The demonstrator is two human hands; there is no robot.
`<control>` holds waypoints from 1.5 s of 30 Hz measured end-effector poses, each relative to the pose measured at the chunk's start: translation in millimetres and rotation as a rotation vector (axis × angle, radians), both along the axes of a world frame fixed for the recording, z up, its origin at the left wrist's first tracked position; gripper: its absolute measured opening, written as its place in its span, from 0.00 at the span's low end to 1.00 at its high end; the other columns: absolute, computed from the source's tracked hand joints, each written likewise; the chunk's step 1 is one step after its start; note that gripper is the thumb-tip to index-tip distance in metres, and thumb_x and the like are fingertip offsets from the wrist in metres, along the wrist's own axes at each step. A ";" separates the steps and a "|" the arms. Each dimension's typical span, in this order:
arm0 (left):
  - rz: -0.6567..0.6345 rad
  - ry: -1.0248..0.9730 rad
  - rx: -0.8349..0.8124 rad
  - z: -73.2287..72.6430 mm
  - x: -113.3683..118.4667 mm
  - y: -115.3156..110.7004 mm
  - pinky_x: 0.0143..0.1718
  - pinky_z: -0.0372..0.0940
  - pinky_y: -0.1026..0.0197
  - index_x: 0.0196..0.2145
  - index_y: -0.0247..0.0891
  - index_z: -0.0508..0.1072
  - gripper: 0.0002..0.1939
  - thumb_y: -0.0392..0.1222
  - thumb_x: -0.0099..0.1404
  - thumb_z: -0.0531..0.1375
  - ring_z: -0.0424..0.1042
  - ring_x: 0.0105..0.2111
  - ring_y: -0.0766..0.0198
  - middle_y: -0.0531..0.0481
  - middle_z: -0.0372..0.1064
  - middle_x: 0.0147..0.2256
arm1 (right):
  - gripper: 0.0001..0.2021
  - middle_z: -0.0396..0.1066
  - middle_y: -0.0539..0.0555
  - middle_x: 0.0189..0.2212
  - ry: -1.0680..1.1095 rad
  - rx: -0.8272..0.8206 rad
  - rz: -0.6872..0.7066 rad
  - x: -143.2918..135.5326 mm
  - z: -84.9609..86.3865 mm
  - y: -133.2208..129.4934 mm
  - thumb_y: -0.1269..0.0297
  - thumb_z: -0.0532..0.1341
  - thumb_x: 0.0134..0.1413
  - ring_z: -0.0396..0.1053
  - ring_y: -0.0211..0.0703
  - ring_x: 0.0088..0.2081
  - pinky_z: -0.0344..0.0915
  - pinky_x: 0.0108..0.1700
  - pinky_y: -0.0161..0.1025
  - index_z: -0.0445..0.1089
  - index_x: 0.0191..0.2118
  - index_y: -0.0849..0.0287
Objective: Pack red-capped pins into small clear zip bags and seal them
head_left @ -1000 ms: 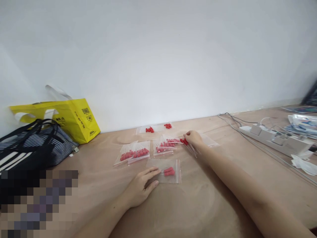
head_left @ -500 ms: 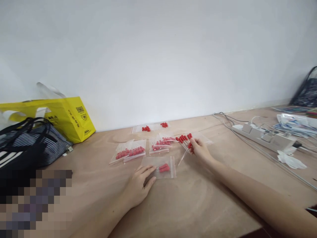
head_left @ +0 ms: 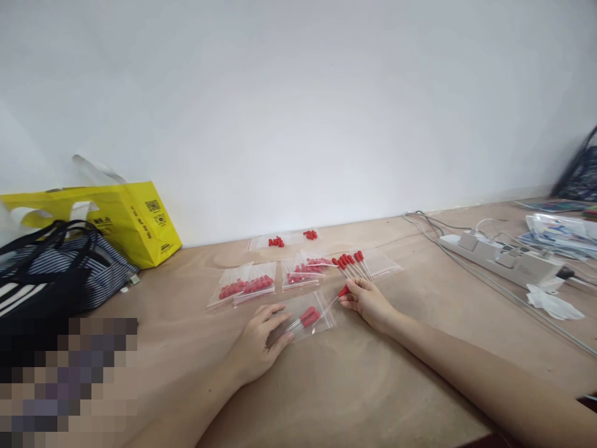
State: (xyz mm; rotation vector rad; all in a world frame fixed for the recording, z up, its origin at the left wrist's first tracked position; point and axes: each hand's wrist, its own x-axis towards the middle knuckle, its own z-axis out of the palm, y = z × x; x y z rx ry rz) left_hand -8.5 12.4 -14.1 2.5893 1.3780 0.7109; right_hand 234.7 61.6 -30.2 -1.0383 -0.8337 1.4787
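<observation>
Left to right on the brown counter (head_left: pixel 373 392): red-bulbed droppers are packed in flat clear plastic bags (head_left: pixel 255 297). A transparent plastic zip bag (head_left: pixel 297 305), some droppers inside, is gripped by the left hand (head_left: pixel 261 342). At its mouth, one red-bulbed thin-tubed dropper (head_left: pixel 344 290) is pinched at the bulb by the right hand (head_left: pixel 370 305); entry cannot be confirmed.

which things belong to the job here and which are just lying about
Likely job:
red-bulbed clear dropper in right hand
clear plastic zip bag at left hand
loose red-bulbed droppers

Likely lying about:
yellow carrier bag
white plastic power strip
</observation>
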 end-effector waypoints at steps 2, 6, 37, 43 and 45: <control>-0.035 0.040 -0.076 3.4 -3.5 1.4 0.50 0.58 0.52 0.47 0.40 0.66 0.17 0.46 0.61 0.52 0.60 0.50 0.55 0.46 0.62 0.49 | 0.08 0.65 0.49 0.19 0.040 -0.003 0.026 2.2 -1.7 0.9 0.63 0.59 0.47 0.67 0.33 0.21 0.68 0.28 0.32 0.59 0.25 0.59; -0.031 0.082 -0.187 7.4 -3.8 0.3 0.52 0.55 0.52 0.51 0.41 0.62 0.20 0.46 0.62 0.50 0.57 0.53 0.57 0.47 0.57 0.53 | 0.07 0.66 0.49 0.21 0.101 -0.012 0.132 6.1 -4.6 0.4 0.67 0.62 0.43 0.68 0.33 0.25 0.69 0.34 0.33 0.61 0.26 0.60; -0.042 0.089 -0.200 9.9 -2.3 -0.1 0.53 0.54 0.53 0.51 0.40 0.61 0.20 0.44 0.62 0.50 0.56 0.53 0.58 0.48 0.57 0.53 | 0.07 0.70 0.51 0.23 -0.975 0.475 0.164 9.2 8.4 33.6 0.63 0.59 0.40 0.65 0.36 0.26 0.59 0.29 0.32 0.68 0.23 0.61; -0.015 0.159 -0.109 4.6 -6.1 3.4 0.53 0.49 0.45 0.51 0.45 0.62 0.18 0.42 0.63 0.49 0.49 0.56 0.53 0.49 0.54 0.55 | 0.09 0.71 0.54 0.26 -1.486 0.188 -0.011 29.2 23.9 59.8 0.59 0.58 0.41 0.67 0.42 0.31 0.57 0.28 0.33 0.69 0.24 0.59; 0.010 0.172 -0.074 3.7 -6.7 4.0 0.52 0.50 0.44 0.50 0.46 0.63 0.17 0.41 0.63 0.49 0.49 0.56 0.52 0.49 0.55 0.54 | 0.11 0.71 0.56 0.27 -1.550 0.126 0.018 25.0 24.6 62.4 0.56 0.57 0.43 0.68 0.44 0.32 0.57 0.28 0.34 0.69 0.25 0.59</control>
